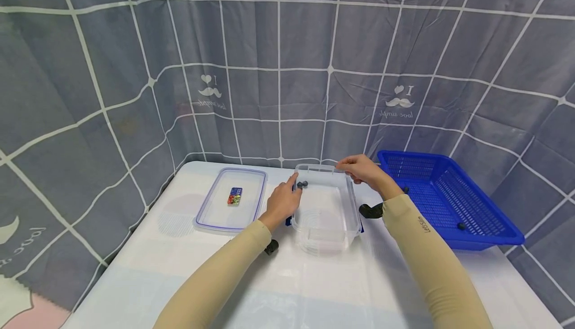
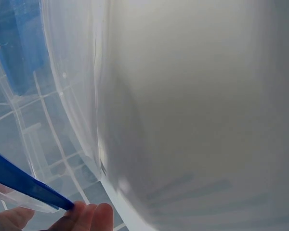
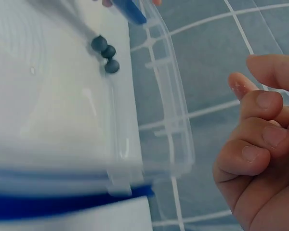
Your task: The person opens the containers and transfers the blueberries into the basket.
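Note:
A clear plastic container (image 1: 325, 209) with blue side latches stands on the table. My left hand (image 1: 283, 200) grips its left rim; in the left wrist view the fingertips (image 2: 102, 216) lie against a blue latch (image 2: 31, 185). Inside the container, three small dark blueberries (image 3: 108, 52) sit together by the far left corner. At the far right corner is my right hand (image 1: 363, 169). In the right wrist view its fingers (image 3: 250, 154) are loosely bent, apart from the rim, with nothing seen between thumb and fingers.
A blue slotted basket (image 1: 449, 199) with a few blueberries (image 1: 461, 226) stands to the right. The clear lid (image 1: 211, 221) with a blue seal and a colourful label lies to the left. A grey checked curtain (image 1: 305, 94) hangs behind the white table (image 1: 287, 289).

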### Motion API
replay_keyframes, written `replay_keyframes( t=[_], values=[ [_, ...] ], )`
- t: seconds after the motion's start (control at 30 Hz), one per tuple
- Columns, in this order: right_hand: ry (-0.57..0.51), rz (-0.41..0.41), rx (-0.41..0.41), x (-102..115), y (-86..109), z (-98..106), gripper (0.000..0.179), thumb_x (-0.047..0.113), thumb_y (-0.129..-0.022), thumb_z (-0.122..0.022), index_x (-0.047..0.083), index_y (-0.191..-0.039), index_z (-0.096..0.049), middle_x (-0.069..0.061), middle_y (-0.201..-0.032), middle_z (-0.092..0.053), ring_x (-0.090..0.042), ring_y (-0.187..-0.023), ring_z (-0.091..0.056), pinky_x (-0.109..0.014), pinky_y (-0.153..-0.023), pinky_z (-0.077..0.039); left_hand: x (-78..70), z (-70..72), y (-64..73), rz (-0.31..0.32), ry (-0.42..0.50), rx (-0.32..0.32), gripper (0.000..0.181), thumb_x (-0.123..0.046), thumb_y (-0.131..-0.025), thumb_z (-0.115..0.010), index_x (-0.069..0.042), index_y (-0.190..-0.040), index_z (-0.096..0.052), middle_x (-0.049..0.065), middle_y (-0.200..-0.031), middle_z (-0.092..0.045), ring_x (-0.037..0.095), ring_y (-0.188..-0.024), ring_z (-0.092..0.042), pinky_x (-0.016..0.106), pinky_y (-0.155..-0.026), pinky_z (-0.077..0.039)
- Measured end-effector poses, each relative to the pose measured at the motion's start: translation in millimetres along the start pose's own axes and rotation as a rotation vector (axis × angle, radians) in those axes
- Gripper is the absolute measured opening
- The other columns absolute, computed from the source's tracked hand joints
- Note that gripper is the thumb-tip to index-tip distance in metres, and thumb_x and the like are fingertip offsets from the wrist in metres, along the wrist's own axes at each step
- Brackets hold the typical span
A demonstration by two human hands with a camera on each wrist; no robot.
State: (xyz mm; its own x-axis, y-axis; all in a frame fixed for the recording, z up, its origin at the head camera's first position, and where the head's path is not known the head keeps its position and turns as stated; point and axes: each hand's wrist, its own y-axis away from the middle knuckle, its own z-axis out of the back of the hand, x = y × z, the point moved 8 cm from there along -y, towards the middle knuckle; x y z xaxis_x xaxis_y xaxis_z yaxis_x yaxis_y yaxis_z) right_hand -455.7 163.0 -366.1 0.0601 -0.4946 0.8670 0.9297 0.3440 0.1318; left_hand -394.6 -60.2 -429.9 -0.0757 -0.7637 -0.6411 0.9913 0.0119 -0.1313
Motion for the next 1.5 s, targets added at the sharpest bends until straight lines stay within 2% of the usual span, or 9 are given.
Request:
replay_keyframes(
  t=[0.17,0.4,0.6,0.9,1.17,1.5],
  values=[
    [-0.03,-0.003,0.03,0,-12.1,-18,0.034,0.025,-0.101,-0.061,0.004,-0.128,-0.067,0.002,-0.067,-0.041,-0.012,-0.054,-0.03,-0.027,-0.055,-0.031,-1.0,-1.6,-0.3,-0.002,0.003,0.01,0.054,-0.037,-0.106,-0.04,-0.031,-0.159,-0.031,0.017,-0.135,-0.059,0.035,-0.115,-0.061,0.052,-0.081,-0.053],
    [-0.091,-0.032,0.067,-5,-27.1,-38,0.04,0.025,-0.102,-0.061,0.001,-0.133,-0.063,0.002,-0.067,-0.042,-0.012,-0.053,-0.029,-0.027,-0.055,-0.031,-2.7,-2.6,-0.7,0.004,-0.011,0.006,0.054,-0.038,-0.106,-0.041,-0.032,-0.159,-0.032,0.018,-0.137,-0.058,0.036,-0.12,-0.06,0.055,-0.088,-0.052],
    [-0.124,-0.05,0.083,-6,-37.1,-53,0.035,0.025,-0.101,-0.062,0.004,-0.129,-0.064,0.001,-0.069,-0.043,-0.012,-0.053,-0.028,-0.026,-0.054,-0.03,-3.3,-1.8,-0.7,0.012,-0.027,0.009,0.055,-0.037,-0.106,-0.043,-0.031,-0.159,-0.032,0.018,-0.136,-0.059,0.036,-0.12,-0.06,0.056,-0.09,-0.052],
    [-0.15,-0.082,0.075,-15,-48.7,-72,0.028,0.022,-0.099,-0.065,0.008,-0.123,-0.067,0.001,-0.068,-0.043,-0.013,-0.053,-0.029,-0.027,-0.054,-0.032,-3.9,-0.1,-0.1,0.015,-0.051,0.013,0.055,-0.037,-0.106,-0.042,-0.03,-0.159,-0.032,0.017,-0.134,-0.059,0.036,-0.118,-0.061,0.055,-0.089,-0.052],
    [-0.178,-0.111,0.074,-23,-54.3,-88,0.041,0.018,-0.099,-0.064,0.0,-0.135,-0.059,0.001,-0.069,-0.042,-0.013,-0.053,-0.029,-0.026,-0.053,-0.032,-3.0,-0.4,-0.1,0.021,-0.055,0.014,0.055,-0.038,-0.106,-0.041,-0.031,-0.159,-0.031,0.016,-0.135,-0.059,0.035,-0.118,-0.06,0.054,-0.088,-0.052],
    [-0.199,-0.182,0.07,-38,-63.6,-106,0.038,0.015,-0.096,-0.067,0.002,-0.132,-0.063,0.004,-0.065,-0.043,-0.01,-0.052,-0.03,-0.024,-0.051,-0.03,-3.1,0.8,0.2,0.019,-0.06,0.006,0.055,-0.036,-0.106,-0.041,-0.029,-0.159,-0.032,0.017,-0.132,-0.06,0.035,-0.117,-0.061,0.055,-0.087,-0.052]
  ],
)
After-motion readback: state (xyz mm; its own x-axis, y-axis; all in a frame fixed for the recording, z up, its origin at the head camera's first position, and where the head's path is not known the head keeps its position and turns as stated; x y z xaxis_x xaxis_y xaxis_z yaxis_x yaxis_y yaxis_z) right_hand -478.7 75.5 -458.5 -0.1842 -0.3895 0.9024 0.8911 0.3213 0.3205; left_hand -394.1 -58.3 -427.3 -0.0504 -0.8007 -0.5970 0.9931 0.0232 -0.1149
